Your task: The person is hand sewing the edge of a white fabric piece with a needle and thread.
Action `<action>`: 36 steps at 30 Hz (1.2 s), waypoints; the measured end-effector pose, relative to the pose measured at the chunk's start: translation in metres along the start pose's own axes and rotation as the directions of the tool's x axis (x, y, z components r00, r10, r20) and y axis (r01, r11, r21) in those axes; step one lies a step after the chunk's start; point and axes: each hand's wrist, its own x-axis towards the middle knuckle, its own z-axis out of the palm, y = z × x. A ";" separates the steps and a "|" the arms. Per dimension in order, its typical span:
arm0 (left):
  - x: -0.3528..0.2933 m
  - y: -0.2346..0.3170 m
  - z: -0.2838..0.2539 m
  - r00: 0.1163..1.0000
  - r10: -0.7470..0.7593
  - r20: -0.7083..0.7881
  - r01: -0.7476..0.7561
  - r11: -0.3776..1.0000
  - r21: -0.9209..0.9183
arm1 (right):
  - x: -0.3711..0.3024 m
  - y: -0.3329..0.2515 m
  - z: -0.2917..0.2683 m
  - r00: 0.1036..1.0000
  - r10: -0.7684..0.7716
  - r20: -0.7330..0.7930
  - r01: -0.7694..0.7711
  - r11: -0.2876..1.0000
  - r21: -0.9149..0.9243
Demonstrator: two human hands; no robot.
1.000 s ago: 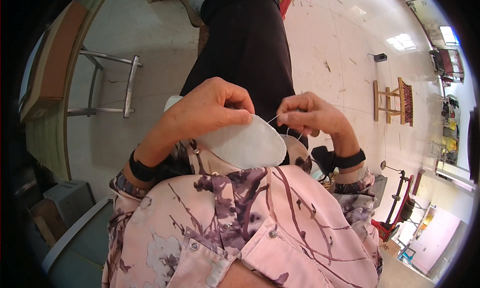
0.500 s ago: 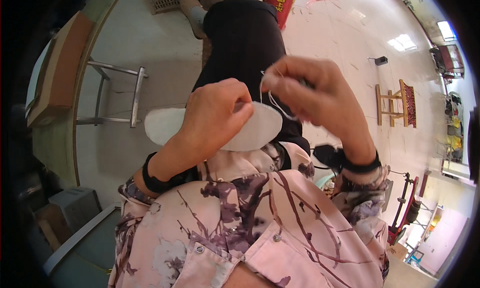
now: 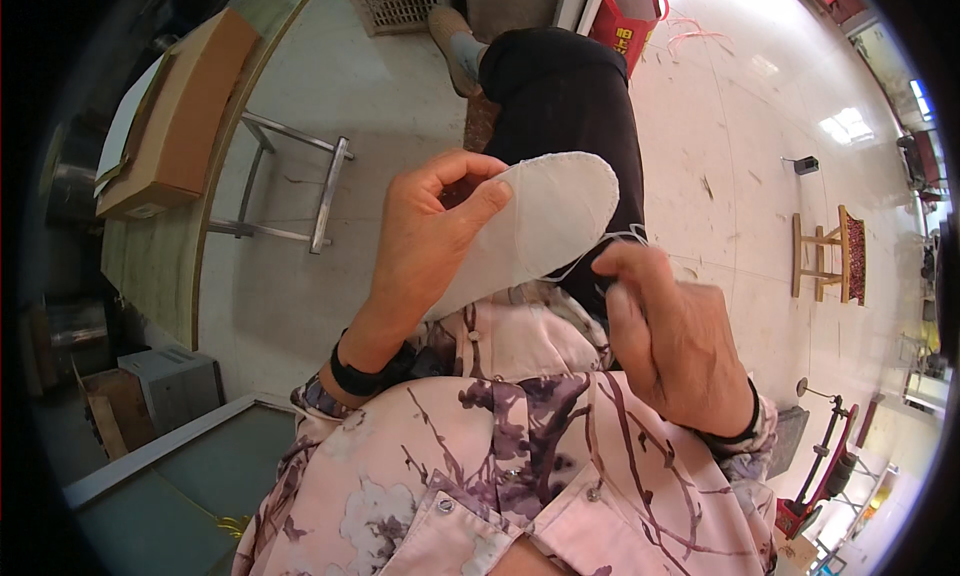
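A white insole (image 3: 562, 201) with a line of stitch marks along its rounded edge is held up over my lap. My left hand (image 3: 425, 231) pinches it near its upper left edge, thumb on the near face and the other fingers behind. White thread (image 3: 570, 268) leaves the insole's lower right edge and loops up by my right hand (image 3: 680, 331). The right hand is closed, index finger bent and the others curled in, gripping the thread beside the insole. Any needle in those fingers is hidden.
A cardboard box (image 3: 190, 116) lies on a table at the left, beside a metal stool frame (image 3: 325, 196). Ahead are a plastic crate (image 3: 398, 6) and a red bag (image 3: 628, 26). To the right stand a wooden stool (image 3: 825, 256) and a red-and-black machine (image 3: 825, 466).
The insole has been tilted up, showing more of its rounded end. My right hand has moved down and toward me, from above the insole to its lower right. The whole view has shifted.
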 end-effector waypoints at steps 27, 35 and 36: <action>-0.005 0.002 0.016 0.983 -0.057 0.177 0.048 0.997 0.052 | 0.018 0.027 0.043 0.915 0.100 -0.390 0.013 0.961 0.275; -0.005 -0.001 0.015 0.983 -0.020 0.181 0.006 0.997 0.075 | 0.018 0.030 0.044 0.920 0.052 -0.389 0.028 0.980 0.197; -0.005 -0.001 0.015 0.984 -0.020 0.178 0.007 0.997 0.074 | 0.018 0.031 0.044 0.921 0.041 -0.388 0.035 0.982 0.186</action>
